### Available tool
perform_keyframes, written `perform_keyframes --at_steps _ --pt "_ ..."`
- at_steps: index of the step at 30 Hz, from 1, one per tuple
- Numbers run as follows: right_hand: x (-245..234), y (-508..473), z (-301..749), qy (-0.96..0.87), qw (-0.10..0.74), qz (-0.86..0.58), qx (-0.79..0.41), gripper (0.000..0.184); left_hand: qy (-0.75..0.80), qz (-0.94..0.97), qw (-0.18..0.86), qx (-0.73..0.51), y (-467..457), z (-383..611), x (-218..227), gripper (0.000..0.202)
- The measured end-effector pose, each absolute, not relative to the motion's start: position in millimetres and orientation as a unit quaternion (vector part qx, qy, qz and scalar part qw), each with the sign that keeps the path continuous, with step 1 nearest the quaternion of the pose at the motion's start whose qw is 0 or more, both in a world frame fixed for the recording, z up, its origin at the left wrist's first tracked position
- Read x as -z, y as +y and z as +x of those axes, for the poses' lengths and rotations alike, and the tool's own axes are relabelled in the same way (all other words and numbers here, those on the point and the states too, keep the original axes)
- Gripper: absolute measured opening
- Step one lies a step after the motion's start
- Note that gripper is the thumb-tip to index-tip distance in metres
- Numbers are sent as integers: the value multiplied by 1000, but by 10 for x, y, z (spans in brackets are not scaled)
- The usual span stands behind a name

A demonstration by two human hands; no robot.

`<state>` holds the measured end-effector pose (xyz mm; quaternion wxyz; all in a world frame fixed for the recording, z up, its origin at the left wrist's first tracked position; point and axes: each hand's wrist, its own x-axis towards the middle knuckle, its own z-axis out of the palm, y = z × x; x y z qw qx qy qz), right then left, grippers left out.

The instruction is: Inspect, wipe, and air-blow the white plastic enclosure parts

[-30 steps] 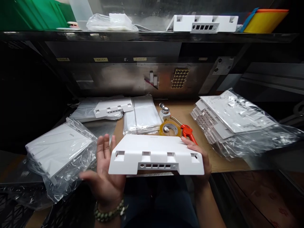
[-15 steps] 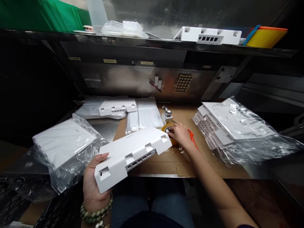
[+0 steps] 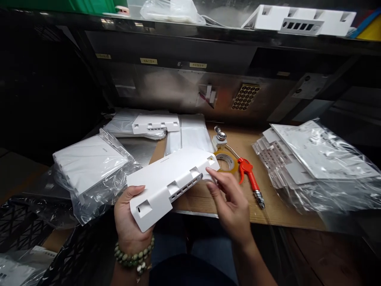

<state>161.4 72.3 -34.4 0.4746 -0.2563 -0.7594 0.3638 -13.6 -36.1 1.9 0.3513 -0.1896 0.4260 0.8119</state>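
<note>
My left hand (image 3: 132,218) grips the lower left end of a white plastic router cover (image 3: 166,174), thumb on top, holding it tilted above the table. Cut-outs and a row of port openings line the cover's near edge. At the cover's right end, my right hand (image 3: 232,202) has its thumb and index finger drawn together. Something small and whitish seems to be between them, too unclear to name. Just beyond this hand lie a roll of yellowish tape (image 3: 225,162) and a red air blow gun (image 3: 249,174). A small bottle with a metal top (image 3: 220,139) stands behind the tape.
Bagged white covers (image 3: 89,167) lie at left, and a bagged stack of white panels (image 3: 324,155) at right. Another cover (image 3: 156,124) rests on plastic bags (image 3: 190,133) at the back. A metal shelf (image 3: 178,29) spans above, carrying a white cover (image 3: 300,20).
My right hand has come from the tape roll to the cover's right end, uncovering the tape and blow gun. My left hand still holds the cover. The camera view has shifted.
</note>
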Motion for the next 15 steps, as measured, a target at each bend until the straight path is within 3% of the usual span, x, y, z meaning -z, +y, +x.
perform_keyframes --at_steps 6,15 --pt "349 533 1367 -746 505 -258 -350 17 436 -164 331 -821 -383 -9 -12 52" --pt "370 438 1329 -762 504 -225 -340 17 428 -165 341 -820 -392 57 -43 60"
